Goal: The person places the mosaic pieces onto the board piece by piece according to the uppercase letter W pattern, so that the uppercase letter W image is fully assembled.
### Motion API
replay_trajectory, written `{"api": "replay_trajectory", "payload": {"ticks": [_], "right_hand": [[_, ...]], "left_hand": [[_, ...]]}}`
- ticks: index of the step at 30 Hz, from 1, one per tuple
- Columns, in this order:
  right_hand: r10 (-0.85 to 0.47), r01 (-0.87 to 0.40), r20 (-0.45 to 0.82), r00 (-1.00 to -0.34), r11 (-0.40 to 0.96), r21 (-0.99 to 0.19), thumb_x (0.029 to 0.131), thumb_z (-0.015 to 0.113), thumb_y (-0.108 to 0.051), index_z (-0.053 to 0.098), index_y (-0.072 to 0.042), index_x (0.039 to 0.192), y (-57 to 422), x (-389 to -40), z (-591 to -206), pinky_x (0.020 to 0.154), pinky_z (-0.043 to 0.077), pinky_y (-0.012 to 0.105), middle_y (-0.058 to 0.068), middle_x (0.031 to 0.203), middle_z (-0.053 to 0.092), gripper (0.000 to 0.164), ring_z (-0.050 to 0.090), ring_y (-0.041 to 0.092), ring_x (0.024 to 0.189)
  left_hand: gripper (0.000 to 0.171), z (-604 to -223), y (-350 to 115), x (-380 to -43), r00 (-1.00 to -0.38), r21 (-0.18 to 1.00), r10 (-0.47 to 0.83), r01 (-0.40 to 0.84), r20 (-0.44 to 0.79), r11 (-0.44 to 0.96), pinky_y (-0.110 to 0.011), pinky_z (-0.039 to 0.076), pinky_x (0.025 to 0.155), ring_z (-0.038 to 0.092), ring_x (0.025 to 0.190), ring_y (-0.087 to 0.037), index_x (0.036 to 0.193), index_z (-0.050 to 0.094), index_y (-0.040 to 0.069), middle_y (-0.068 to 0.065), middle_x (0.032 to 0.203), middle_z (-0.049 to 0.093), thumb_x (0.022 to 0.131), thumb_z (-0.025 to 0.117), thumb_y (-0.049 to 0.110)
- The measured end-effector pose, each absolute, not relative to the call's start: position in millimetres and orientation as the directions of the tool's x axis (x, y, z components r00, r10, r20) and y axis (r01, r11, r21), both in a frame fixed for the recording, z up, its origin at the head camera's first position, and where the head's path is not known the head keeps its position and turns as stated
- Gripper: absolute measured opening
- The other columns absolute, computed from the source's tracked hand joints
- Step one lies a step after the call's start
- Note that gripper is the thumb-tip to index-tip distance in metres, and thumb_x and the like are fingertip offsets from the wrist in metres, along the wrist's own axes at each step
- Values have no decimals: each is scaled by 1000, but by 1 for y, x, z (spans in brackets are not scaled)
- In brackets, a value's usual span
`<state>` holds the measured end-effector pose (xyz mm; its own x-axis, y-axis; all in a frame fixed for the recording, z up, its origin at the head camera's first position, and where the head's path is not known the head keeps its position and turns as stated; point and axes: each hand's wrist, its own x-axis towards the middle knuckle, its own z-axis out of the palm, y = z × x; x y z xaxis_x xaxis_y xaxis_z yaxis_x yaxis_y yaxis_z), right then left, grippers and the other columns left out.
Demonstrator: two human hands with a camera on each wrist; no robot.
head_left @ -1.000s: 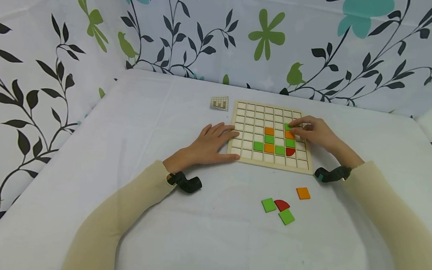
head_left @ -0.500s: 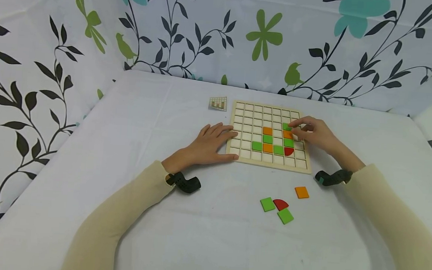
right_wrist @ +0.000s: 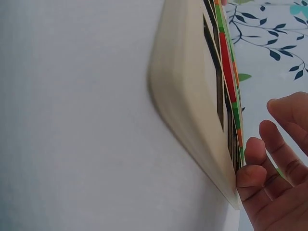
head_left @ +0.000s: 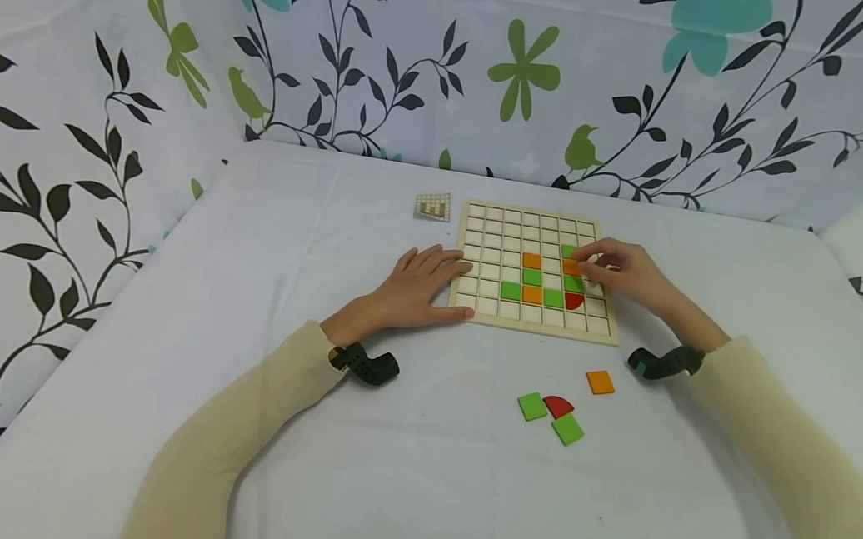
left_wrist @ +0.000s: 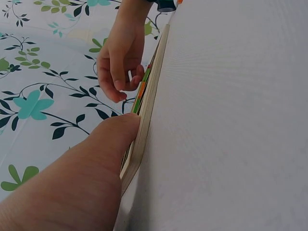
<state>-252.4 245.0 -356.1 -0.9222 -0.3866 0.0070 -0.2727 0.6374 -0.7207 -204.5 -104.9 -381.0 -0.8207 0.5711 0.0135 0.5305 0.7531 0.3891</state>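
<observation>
A pale wooden grid board (head_left: 533, 320) lies flat, with several green, orange and red tiles set in its squares. My left hand (head_left: 418, 287) rests flat at the board's left side, fingers spread and the thumb touching the near left corner. Over the right side hovers my right hand (head_left: 630, 271), its fingers loosely bent beside a green tile (head_left: 568, 251) and an orange tile (head_left: 569, 267). In the right wrist view the thumb (right_wrist: 288, 108) stands apart from the fingers, with nothing between them. A red quarter-round tile (head_left: 573, 301) sits in the nearest filled row.
In front of the board lie two loose green tiles (head_left: 567, 429), a red quarter-round tile (head_left: 559, 407) and an orange tile (head_left: 600, 382). A small card with a printed grid (head_left: 432, 206) lies beyond my left hand. A patterned cloth (head_left: 416, 60) hangs behind the table.
The right hand has drawn back slightly toward me from the green tile. The left hand stays on the board's edge. The tiles look unchanged; the head view shifts a little.
</observation>
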Motion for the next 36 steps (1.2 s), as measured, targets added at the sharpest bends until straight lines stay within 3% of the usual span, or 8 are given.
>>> {"api": "replay_trajectory", "payload": {"ticks": [13,36], "right_hand": [[-535,-416,82,-841,541,-731,97,58,-5,64,0,121,244,-246,-359,65,47,16,17,118,62,25,56,16,80],[-614,-452,113,-781,432,-781,95,59,0,64,2,116,243,-228,-357,63,51,20,18,110,62,21,59,20,71]], "left_hand": [[74,-380,-105,-205,-818,389,575,536,18,749,-53,3,118,10,150,-30,152,34,20,-3,159,24,92,58,56],[73,-380,-105,-204,-817,394,576,538,27,745,-54,4,118,11,149,-31,151,36,19,-4,159,25,92,58,55]]}}
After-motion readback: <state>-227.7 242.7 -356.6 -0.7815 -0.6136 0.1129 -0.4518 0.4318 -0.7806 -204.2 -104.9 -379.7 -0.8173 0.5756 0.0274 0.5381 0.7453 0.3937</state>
